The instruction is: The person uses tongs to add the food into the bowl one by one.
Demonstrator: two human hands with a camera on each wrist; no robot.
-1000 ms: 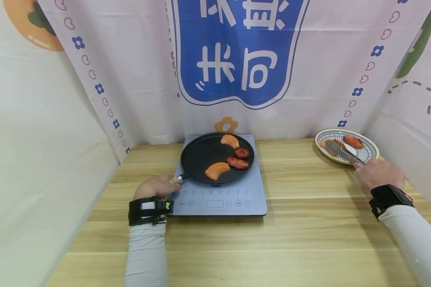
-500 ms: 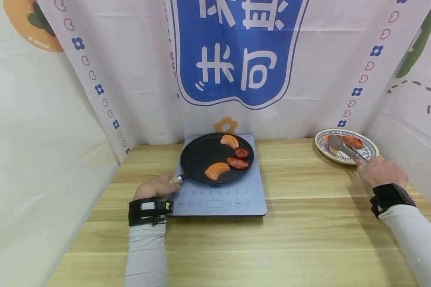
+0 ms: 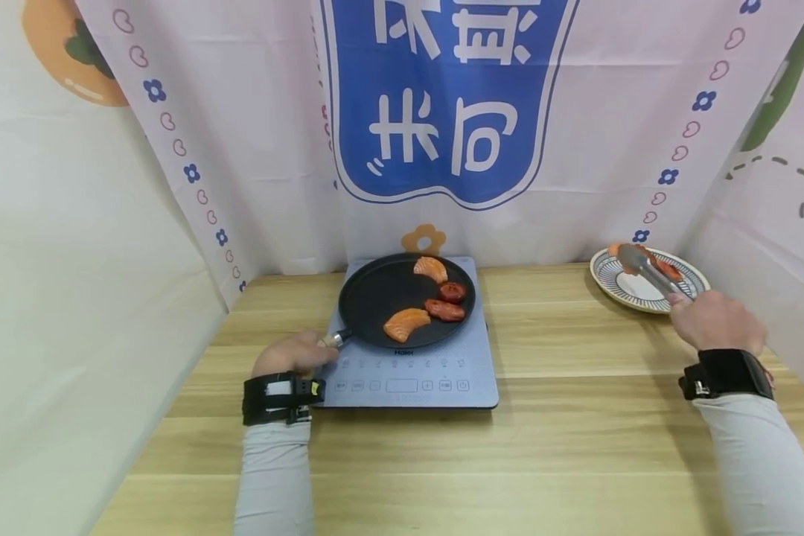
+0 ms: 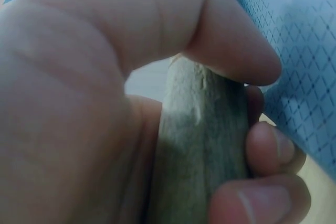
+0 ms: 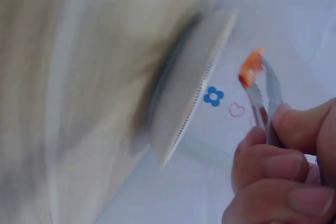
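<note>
My left hand [image 3: 288,353] grips the wooden handle [image 4: 202,145] of a round black frying pan [image 3: 368,298], fingers and thumb curled round it. In the pan lie two orange salmon slices [image 3: 406,324] and two reddish pieces of food [image 3: 444,310], all toward its right side. At the right, my right hand [image 3: 720,324] holds metal tongs [image 3: 653,275] over a patterned plate [image 3: 633,298]. Between the tips of the tongs is an orange piece of salmon [image 5: 252,67], raised above the plate rim in the right wrist view. A reddish piece [image 3: 668,269] lies on the plate, partly behind the tongs.
The pan stands on a flat grey induction cooker [image 3: 409,394] with touch controls along its front. A wooden table [image 3: 543,447] carries everything. Printed cloth [image 3: 275,186] hangs behind, close to the cooker and plate, and more cloth rises at both sides.
The tongs have closed on the salmon piece and lifted it off the plate. My right hand has shifted slightly right. The left hand stays on the pan handle; the head view has tilted slightly.
</note>
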